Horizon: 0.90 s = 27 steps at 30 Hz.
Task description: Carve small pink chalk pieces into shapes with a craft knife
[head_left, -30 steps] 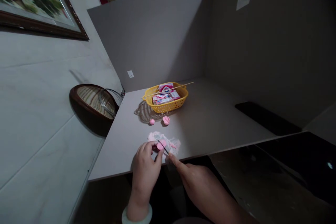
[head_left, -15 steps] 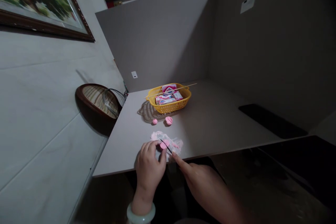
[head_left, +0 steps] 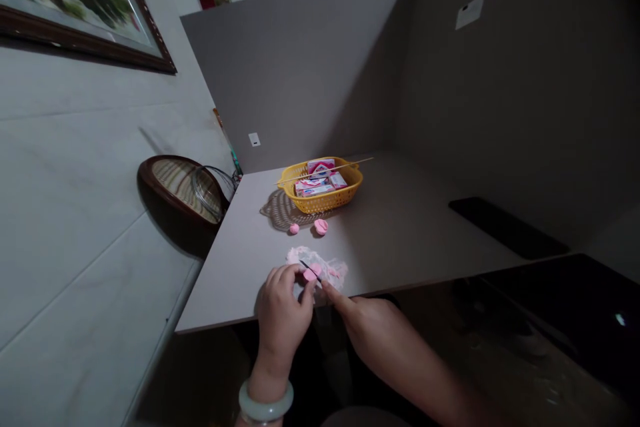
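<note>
Progress looks partial: 2 pink pcs [head_left: 320, 227] sit by basket [head_left: 323, 201], L hand [head_left: 283, 317] pinches 3rd pc [head_left: 313, 275], R hand [head_left: 373, 330] grips blade [head_left: 305, 266] against it.

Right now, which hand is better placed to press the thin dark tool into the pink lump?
Right, probably: the right hand holds the thin dark tool across the pink lump, while the left hand steadies that lump with its fingers.
</note>
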### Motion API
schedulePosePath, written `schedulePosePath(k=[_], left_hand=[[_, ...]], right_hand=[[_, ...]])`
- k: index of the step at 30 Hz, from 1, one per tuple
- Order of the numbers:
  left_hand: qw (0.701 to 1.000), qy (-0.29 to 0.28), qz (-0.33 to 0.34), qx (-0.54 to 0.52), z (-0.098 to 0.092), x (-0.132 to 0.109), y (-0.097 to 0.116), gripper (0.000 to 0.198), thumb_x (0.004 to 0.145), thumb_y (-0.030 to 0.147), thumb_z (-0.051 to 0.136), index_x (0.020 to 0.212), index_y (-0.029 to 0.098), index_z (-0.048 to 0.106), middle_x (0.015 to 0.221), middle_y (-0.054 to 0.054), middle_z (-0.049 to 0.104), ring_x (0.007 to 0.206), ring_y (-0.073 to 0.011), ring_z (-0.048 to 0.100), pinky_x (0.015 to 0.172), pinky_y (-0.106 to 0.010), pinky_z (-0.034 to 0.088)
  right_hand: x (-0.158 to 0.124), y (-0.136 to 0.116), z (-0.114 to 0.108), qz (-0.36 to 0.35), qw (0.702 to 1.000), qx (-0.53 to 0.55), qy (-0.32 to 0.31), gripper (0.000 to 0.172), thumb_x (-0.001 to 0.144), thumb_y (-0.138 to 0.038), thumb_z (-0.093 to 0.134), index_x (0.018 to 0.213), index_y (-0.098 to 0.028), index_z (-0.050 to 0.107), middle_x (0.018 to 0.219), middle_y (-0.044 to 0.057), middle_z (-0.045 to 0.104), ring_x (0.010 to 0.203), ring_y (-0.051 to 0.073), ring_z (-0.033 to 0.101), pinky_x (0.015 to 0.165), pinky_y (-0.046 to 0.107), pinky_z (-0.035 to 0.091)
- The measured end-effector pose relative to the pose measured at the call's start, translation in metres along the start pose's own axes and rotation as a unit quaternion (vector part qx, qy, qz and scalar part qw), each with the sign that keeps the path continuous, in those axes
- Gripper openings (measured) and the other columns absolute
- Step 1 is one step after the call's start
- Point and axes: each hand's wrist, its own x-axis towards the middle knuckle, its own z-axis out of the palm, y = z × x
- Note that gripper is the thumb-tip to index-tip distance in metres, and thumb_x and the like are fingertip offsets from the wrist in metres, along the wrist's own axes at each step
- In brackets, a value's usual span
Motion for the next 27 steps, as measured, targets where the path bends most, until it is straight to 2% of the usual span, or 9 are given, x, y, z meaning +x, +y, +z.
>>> schedulePosePath(k=[3,6,13,19,21,25,27], left_hand=[[1.000,-0.010,0.005,-0.018,-0.002,-0.002,0.000,0.009,0.091,0.025,0.068,0.098,0.022,0.062,0.097,-0.007,0.072,0.093,-0.0275,0.067,0.081,-0.042,0.056],[0.999,-0.008,0.018,-0.028,-0.003,-0.003,0.000,0.007,0.091,0.025,0.067,0.097,0.023,0.063,0.095,-0.006,0.072,0.092,-0.0265,0.067,0.080,-0.041,0.056],[1.000,0.005,0.013,-0.007,0.000,-0.001,-0.001,0.013,0.089,0.022,0.068,0.099,0.022,0.062,0.098,-0.007,0.072,0.094,-0.0277,0.068,0.081,-0.042,0.056],[1.000,-0.008,0.008,-0.022,-0.002,-0.002,0.001,0.010,0.092,0.025,0.066,0.100,0.022,0.062,0.097,-0.007,0.072,0.093,-0.0273,0.068,0.082,-0.042,0.056],[1.000,-0.014,0.008,-0.022,-0.002,-0.001,0.001,0.009,0.092,0.025,0.065,0.100,0.022,0.062,0.098,-0.007,0.071,0.094,-0.0273,0.067,0.082,-0.042,0.055],[1.000,-0.008,0.001,-0.016,-0.002,0.001,-0.001,0.008,0.092,0.024,0.065,0.099,0.022,0.062,0.095,-0.007,0.071,0.093,-0.0271,0.067,0.081,-0.041,0.055],[1.000,-0.006,-0.002,-0.017,-0.002,0.001,-0.001,0.008,0.092,0.025,0.066,0.099,0.022,0.062,0.095,-0.007,0.071,0.092,-0.0269,0.068,0.080,-0.040,0.056]], right_hand=[[-0.019,0.006,0.005,-0.016,1.000,-0.018,0.008,0.080,0.074,0.004,0.038,0.151,-0.014,0.050,0.068,0.002,0.074,0.048,0.017,0.065,0.044,0.028,0.033],[-0.035,0.009,0.012,-0.023,0.998,-0.035,0.037,0.079,0.073,0.005,0.037,0.148,-0.015,0.055,0.064,0.001,0.072,0.045,0.017,0.063,0.043,0.028,0.032],[-0.007,-0.001,0.011,0.005,1.000,-0.027,0.009,0.070,0.082,0.001,0.037,0.148,-0.013,0.055,0.071,0.005,0.075,0.053,0.018,0.069,0.045,0.028,0.036],[-0.037,0.003,0.012,-0.009,0.999,-0.023,0.026,0.073,0.078,0.001,0.035,0.147,-0.013,0.056,0.065,0.002,0.073,0.046,0.017,0.065,0.043,0.026,0.039],[-0.032,0.000,0.011,0.004,1.000,-0.019,0.020,0.072,0.080,0.001,0.034,0.148,-0.013,0.055,0.069,0.004,0.075,0.049,0.018,0.067,0.044,0.026,0.041],[-0.004,-0.005,0.009,0.013,1.000,-0.012,0.005,0.068,0.085,0.001,0.034,0.148,-0.013,0.055,0.078,0.008,0.078,0.057,0.020,0.071,0.048,0.027,0.044],[-0.003,-0.004,0.009,0.011,1.000,-0.013,0.007,0.068,0.085,0.001,0.035,0.148,-0.014,0.055,0.076,0.007,0.078,0.055,0.019,0.070,0.047,0.026,0.042]])
